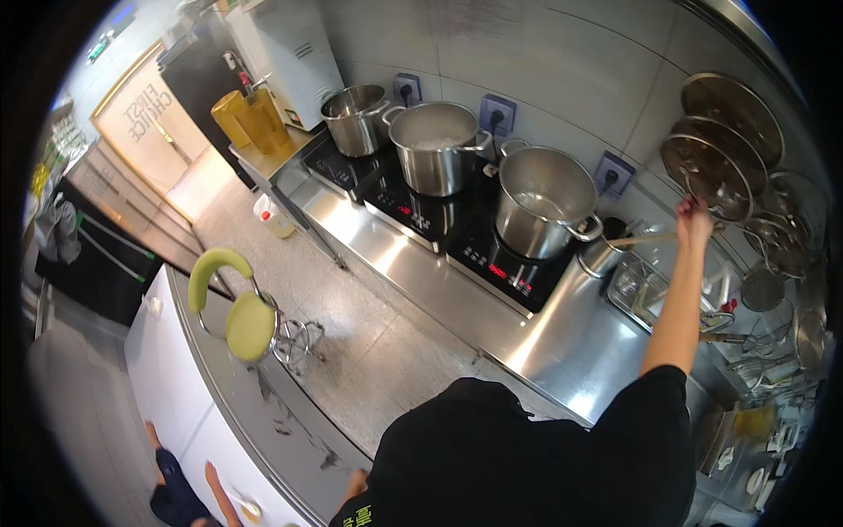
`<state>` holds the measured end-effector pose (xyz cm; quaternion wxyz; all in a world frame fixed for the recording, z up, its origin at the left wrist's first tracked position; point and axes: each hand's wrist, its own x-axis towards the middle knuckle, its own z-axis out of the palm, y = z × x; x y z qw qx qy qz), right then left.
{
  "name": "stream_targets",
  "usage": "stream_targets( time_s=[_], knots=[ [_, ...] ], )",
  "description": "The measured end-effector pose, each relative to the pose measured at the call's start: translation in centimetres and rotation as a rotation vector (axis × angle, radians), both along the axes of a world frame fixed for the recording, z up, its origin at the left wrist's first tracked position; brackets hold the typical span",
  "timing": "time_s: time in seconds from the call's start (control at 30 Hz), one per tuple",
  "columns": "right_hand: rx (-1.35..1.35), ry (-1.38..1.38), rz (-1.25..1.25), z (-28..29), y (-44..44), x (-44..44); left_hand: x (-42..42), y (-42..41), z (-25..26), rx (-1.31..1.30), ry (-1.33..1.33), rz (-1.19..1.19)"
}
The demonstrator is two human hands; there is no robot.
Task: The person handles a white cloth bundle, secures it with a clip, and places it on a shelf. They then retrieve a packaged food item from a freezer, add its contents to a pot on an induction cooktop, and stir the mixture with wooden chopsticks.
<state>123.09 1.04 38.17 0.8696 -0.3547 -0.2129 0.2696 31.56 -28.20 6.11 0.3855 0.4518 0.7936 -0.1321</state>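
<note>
My right hand [693,221] is raised at the wall on the right, its fingers curled against the lower left part of a glass pot lid [708,174]; whether they grip it is unclear. More lids hang behind and below. A wooden-handled utensil [649,238] leans out of a steel container [599,258] beside my forearm. My left hand [357,484] shows only partly at the bottom, beside my black shirt, and its fingers are hidden. Three steel stockpots, the right [548,197], the middle [435,148] and the left [355,122], stand uncovered on black induction cooktops.
A steel counter [566,356] runs below the cooktops. Two amber pitchers [253,122] stand at its far end. A green swivel stool [251,323] is on the floor. At lower left, another person's forearm [225,497] rests over a white table [191,395]. Whisks [757,369] hang at right.
</note>
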Motion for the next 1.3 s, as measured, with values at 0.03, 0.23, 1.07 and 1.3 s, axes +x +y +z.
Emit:
stream_targets(
  time_s=[0.03,0.23,1.07,1.3],
  knots=[
    [0.019,-0.059,-0.006,1.0,-0.3,-1.8,-1.4,5.6,0.7,0.028,0.017,-0.032],
    [0.143,-0.153,-0.150,3.3,-0.7,-14.7,-7.6,32.5,-2.0,0.390,-0.339,0.144],
    [-1.439,-1.404,0.365,2.7,48.5,-41.9,1.8,72.7,8.8,0.466,-0.843,-0.994],
    [-1.443,-1.659,0.219,1.1,48.8,-41.1,3.9,73.8,10.9,0.500,-0.985,-1.043]
  ],
)
